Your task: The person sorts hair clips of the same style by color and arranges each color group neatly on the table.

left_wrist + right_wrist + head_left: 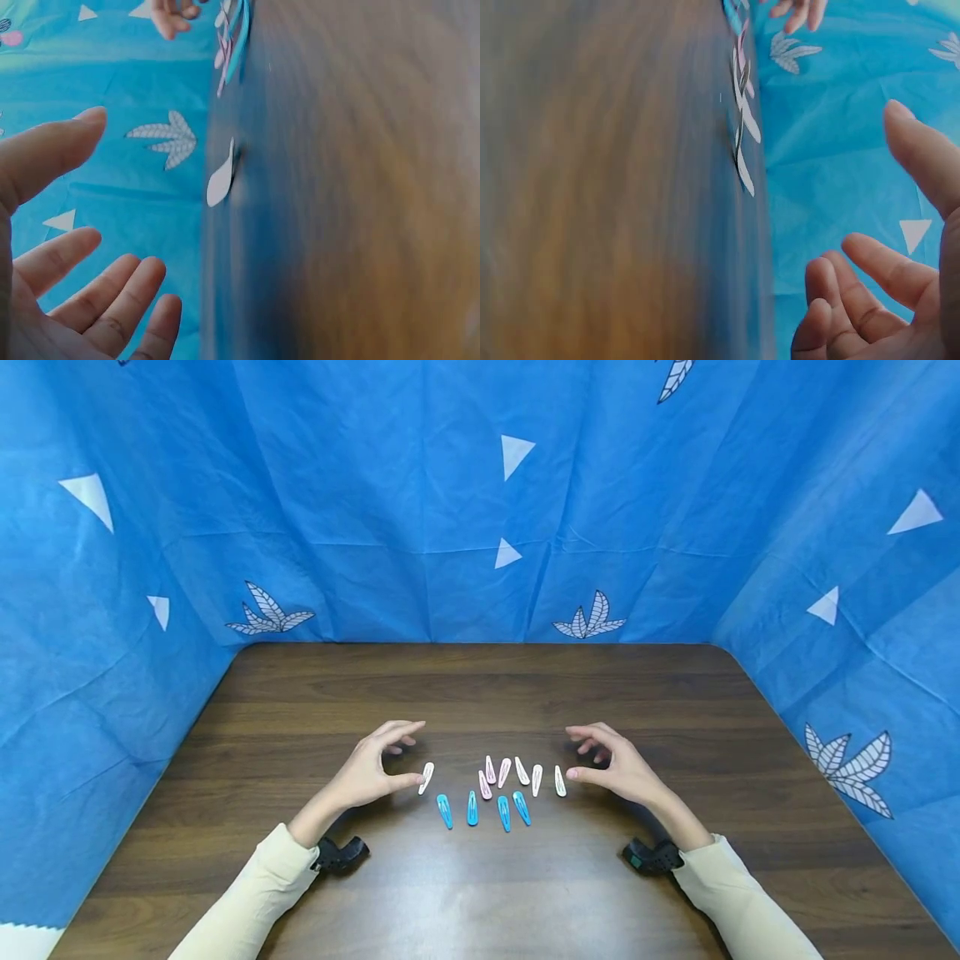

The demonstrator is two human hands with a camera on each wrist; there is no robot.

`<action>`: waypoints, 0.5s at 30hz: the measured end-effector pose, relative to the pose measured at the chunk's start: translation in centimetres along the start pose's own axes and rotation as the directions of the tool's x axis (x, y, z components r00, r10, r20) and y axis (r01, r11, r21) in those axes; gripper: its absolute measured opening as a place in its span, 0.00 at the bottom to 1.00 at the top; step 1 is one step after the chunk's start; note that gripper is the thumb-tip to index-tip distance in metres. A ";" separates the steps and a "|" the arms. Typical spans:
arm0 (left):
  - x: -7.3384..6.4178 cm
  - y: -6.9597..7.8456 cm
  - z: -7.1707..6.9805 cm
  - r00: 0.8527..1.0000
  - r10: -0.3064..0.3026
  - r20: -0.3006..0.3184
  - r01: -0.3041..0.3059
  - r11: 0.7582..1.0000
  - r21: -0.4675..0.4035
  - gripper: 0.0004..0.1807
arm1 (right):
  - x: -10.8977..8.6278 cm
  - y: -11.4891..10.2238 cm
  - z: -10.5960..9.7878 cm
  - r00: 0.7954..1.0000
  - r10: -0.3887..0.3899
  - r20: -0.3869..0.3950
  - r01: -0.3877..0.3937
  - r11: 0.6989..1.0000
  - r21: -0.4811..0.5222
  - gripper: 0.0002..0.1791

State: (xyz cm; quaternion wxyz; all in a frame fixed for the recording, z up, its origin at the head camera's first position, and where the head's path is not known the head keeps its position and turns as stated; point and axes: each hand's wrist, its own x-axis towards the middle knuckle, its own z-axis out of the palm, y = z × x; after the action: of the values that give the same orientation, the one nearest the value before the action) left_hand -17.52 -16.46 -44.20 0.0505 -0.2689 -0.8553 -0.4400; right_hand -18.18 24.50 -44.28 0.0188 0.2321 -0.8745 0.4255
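Small snap hair clips lie on the brown table between the two hands. In the head view the left hand [367,770] has its thumb tip right by a white hair clip [427,779], with thumb and fingers spread apart. The left wrist view shows that white clip [220,182] beyond the fingers, and nothing held. On the other side the right hand [624,768] holds nothing either; its thumb tip is close to another white clip [560,782]. Several pink and pale clips [485,786] cluster in the middle. Several blue clips [472,809] form a looser row nearer the body.
The wood-grain table [480,893] runs out to both sides of the clips. A blue cloth [420,485] with white triangles and leaf prints hangs behind and at the sides. Dark wrist devices [341,855] sit at the cuffs of the cream sleeves [251,893].
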 end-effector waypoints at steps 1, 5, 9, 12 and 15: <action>0.0 0.0 0.1 1.000 -0.008 0.009 0.008 1.000 -0.011 0.42 | -0.1 0.1 0.1 1.000 0.002 0.012 -0.002 1.000 0.011 0.33; -0.2 0.0 0.4 0.998 -0.031 0.052 0.032 0.999 -0.028 0.43 | -0.4 0.1 0.4 0.998 -0.003 0.059 0.000 0.999 0.043 0.32; -0.4 -0.2 0.7 0.996 -0.027 0.087 0.029 0.999 -0.026 0.43 | -0.5 -0.1 0.7 0.997 -0.015 0.081 0.011 0.999 0.048 0.32; -0.5 -0.5 0.8 0.994 -0.018 0.103 0.020 1.000 -0.020 0.42 | -0.5 -0.1 0.8 0.996 -0.016 0.086 0.013 0.999 0.035 0.32; -0.7 -0.7 0.9 0.993 -0.021 0.115 0.023 1.000 -0.013 0.42 | -0.6 -0.1 0.9 0.996 -0.011 0.094 0.008 1.000 0.029 0.33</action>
State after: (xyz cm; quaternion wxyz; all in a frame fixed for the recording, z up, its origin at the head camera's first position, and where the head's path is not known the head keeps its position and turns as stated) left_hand -17.13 -16.35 -45.50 -0.0054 -0.2846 -0.8566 -0.4305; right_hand -17.50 24.01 -44.89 -0.0237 0.2561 -0.8671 0.4266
